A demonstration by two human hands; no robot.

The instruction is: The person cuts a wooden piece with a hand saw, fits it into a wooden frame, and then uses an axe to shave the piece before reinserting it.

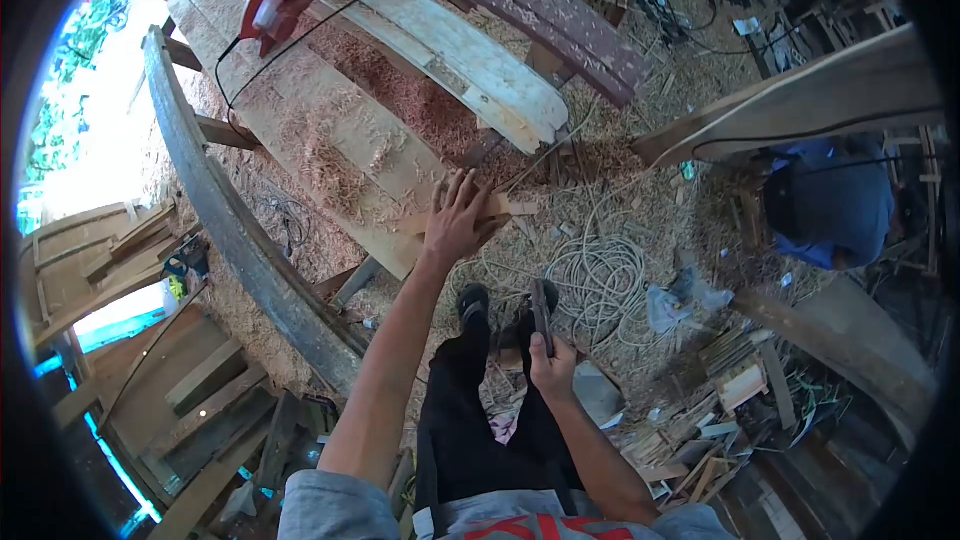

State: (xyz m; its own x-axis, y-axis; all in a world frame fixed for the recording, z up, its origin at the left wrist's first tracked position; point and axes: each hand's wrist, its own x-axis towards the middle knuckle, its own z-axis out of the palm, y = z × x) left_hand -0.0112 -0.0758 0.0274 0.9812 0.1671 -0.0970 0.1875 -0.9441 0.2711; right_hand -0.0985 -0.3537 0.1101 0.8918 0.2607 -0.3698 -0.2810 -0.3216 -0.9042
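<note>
Left arm outstretched, left hand [458, 223] splayed flat on plank [340, 155] end at 12 o'clock, right hand [552, 368] at 5 o'clock, fisted round dark tool [541, 312]

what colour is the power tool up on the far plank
The power tool is red, clearest in the head view.

Rough, shaving-strewn wooden plank [340, 140]

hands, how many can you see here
2. The left hand lies flat on the plank; the right hand grips a dark tool. A co-worker shows no hands.
</note>
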